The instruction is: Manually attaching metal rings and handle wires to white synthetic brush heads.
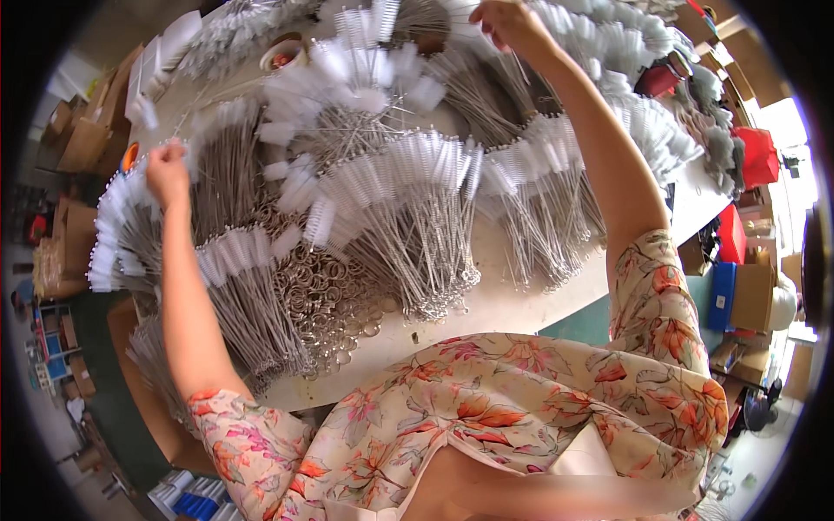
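Bundles of straw-cleaning brushes [426, 187] cover the table [512, 326]; they have white bristle heads and thin wire stems with looped ends. My left hand [168, 171] is raised at the left, above a bundle of brushes [130, 230]. Its fingers are closed, and whatever lies between them is too small to make out. Beyond it is a blurred white piece [143, 113]. Stretched to the far side, my right hand [508, 24] hovers over brushes at the back, its fingers bent and apart. I see nothing in it.
Loose metal rings [321, 300] lie heaped between bundles near the front edge. At the back stands a round tub [283, 54] with reddish contents. A cardboard box [169, 425] is below the table's left edge. Beyond the right side are a red bag [756, 156] and a blue box [722, 286].
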Demonstrator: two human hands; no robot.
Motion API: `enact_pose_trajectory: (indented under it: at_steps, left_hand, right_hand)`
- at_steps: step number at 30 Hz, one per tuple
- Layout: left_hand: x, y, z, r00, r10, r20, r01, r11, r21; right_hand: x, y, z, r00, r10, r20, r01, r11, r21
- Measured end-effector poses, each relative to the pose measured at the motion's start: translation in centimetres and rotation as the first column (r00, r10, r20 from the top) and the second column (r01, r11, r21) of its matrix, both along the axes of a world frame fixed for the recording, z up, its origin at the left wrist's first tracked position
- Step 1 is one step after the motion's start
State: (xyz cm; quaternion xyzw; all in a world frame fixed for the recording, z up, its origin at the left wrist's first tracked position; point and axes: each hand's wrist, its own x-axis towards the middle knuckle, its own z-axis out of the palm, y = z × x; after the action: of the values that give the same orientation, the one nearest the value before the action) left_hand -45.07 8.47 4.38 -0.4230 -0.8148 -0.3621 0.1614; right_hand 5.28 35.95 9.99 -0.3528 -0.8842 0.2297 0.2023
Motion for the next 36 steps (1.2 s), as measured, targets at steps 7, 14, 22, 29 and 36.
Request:
enact_pose_trajectory:
  at_steps: [7, 14, 22, 29, 36]
  left_hand:
    - [15.5, -4.3, 9.5, 0.647, -0.509, 0.568, 0.178, 0.825, 0.536]
    - [24.4, -15.1, 7.4, 0.374, -0.535, 0.758, 0.106, 0.836, 0.538]
    - [29.7, -20.3, 4.4, 0.285, -0.541, 0.791, -0.018, 0.822, 0.569]
    - [30.8, -22.3, 4.3, 0.361, -0.455, 0.814, -0.004, 0.872, 0.489]
    - [30.1, -25.6, 1.0, 0.236, -0.44, 0.867, 0.079, 0.897, 0.434]
  right_hand:
    - [2.2, -4.5, -4.5, 0.789, -0.352, 0.504, 0.359, 0.929, 0.088]
    - [0.6, -5.1, -4.8, 0.804, -0.344, 0.485, 0.362, 0.93, 0.06]
    - [0.7, -4.7, -5.7, 0.901, -0.331, 0.279, 0.335, 0.942, 0.038]
    - [6.0, -1.2, 4.3, 0.924, -0.133, -0.358, 0.334, 0.737, 0.588]
    - [18.2, 3.4, 3.7, 0.917, -0.277, 0.288, 0.106, 0.863, 0.494]
